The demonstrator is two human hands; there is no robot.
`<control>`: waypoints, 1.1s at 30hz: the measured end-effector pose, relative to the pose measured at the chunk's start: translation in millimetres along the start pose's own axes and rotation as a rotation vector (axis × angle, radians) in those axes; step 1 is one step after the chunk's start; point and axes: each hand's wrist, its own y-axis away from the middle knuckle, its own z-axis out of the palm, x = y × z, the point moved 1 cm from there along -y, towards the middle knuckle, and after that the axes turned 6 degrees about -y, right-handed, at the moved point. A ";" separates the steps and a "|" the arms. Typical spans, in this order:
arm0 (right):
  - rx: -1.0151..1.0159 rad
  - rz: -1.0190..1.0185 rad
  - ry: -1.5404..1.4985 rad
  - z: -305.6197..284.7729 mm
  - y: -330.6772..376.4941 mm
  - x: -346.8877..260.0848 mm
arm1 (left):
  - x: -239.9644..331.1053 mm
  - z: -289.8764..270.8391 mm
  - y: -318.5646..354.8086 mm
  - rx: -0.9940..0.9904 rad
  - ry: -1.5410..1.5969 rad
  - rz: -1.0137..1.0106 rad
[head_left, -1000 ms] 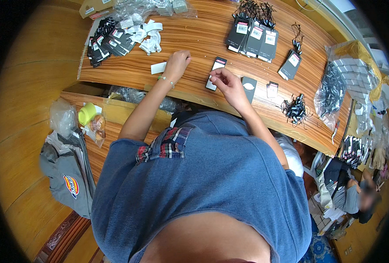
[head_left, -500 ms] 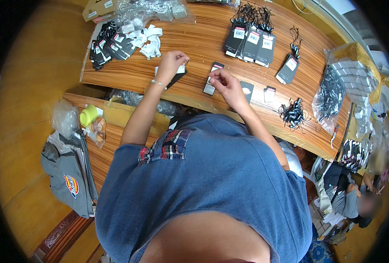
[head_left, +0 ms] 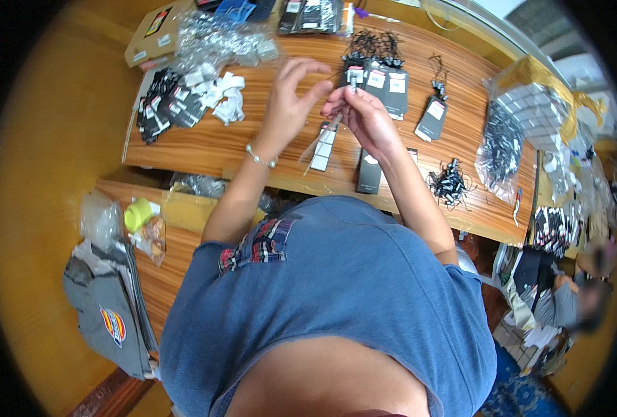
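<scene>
My right hand [head_left: 369, 124] is closed, thumb and fingers pinching a thin hang tag [head_left: 320, 142] seen nearly edge-on, which slants down toward the near edge of the table. A small dark piece [head_left: 354, 82], perhaps a string fastener, stands up above the thumb. My left hand [head_left: 294, 104] is raised beside it, fingers spread and nothing in them. Under the held tag lies a black tag with white stickers [head_left: 324, 147]. A black card tag [head_left: 369, 172] rests below my right wrist. Strung black tags [head_left: 395, 94] lie in stacks beyond my right hand.
A smaller strung stack [head_left: 431, 118] and a heap of black strings [head_left: 450, 184] lie to the right, near a clear bag of strings [head_left: 501, 149]. At left are fanned black tags [head_left: 157, 118], white sticker strips [head_left: 231, 97] and plastic bags [head_left: 218, 45]. A person [head_left: 562, 299] sits far right.
My left hand has risen and moved right, away from the tag it was at. My right hand now holds a tag up. The head view has shifted slightly.
</scene>
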 end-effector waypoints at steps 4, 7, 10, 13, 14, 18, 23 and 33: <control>0.147 -0.164 -0.307 -15.7 21.3 -23.3 | 15.2 42.8 31.1 -0.080 0.316 -0.065; 0.335 -0.347 -0.105 -14.2 39.2 -37.2 | 49.5 64.4 31.1 -0.249 0.289 -0.099; 0.445 -0.397 0.008 -12.6 56.7 -51.3 | 56.9 83.6 22.3 -0.376 0.190 0.067; 0.434 -0.445 0.001 -23.0 71.0 -61.0 | 62.1 100.5 20.1 -0.462 0.382 0.052; 0.459 -0.462 0.021 -27.8 75.6 -63.6 | 62.8 105.8 20.8 -0.470 0.408 0.019; 0.528 -0.499 0.039 -46.3 91.0 -74.6 | 72.1 124.7 19.2 -0.467 0.546 -0.141; 0.566 -0.462 0.028 -68.1 99.7 -80.1 | 56.6 162.7 30.6 -0.460 0.846 -0.330; 0.640 -0.306 0.156 -161.1 88.7 -120.8 | 34.0 241.0 41.2 -0.573 0.800 -0.437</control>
